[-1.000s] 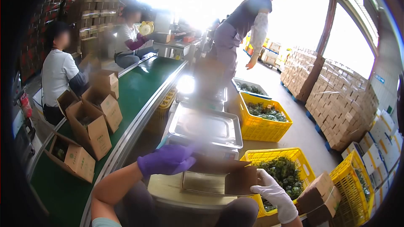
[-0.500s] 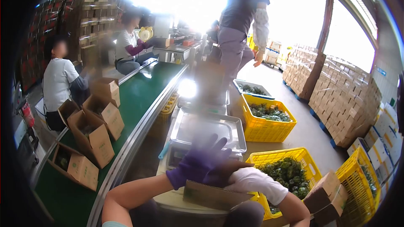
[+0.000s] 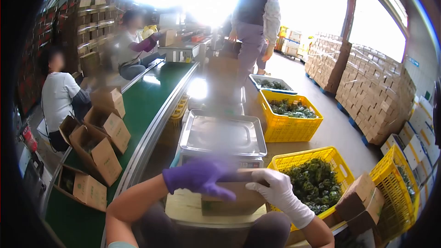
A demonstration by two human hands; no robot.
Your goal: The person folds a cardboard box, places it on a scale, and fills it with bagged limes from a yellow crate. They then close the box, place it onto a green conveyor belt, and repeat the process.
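My left hand (image 3: 200, 179), in a purple glove, reaches over the left side of a small cardboard box (image 3: 232, 204) with its fingers apart; a blur covers part of it. My right hand (image 3: 278, 190), in a white glove, grips the box's upper right edge. The box stands on a pale board (image 3: 186, 206) between my knees. Just beyond it is a scale with a silver metal tray (image 3: 222, 134) that holds nothing. To the right, a yellow crate (image 3: 280, 161) holds dark green wrapped items (image 3: 314, 183).
Open cardboard boxes (image 3: 103, 156) stand on a green conveyor (image 3: 142, 110) at left. Two seated people (image 3: 59, 94) (image 3: 131, 50) work beyond it, and another person (image 3: 257, 18) stands ahead. More yellow crates (image 3: 289, 126) and stacked cartons (image 3: 374, 94) are at right.
My hands have moved apart, and the box between them now shows more upright. The far seated person has raised a box. The view has shifted slightly.
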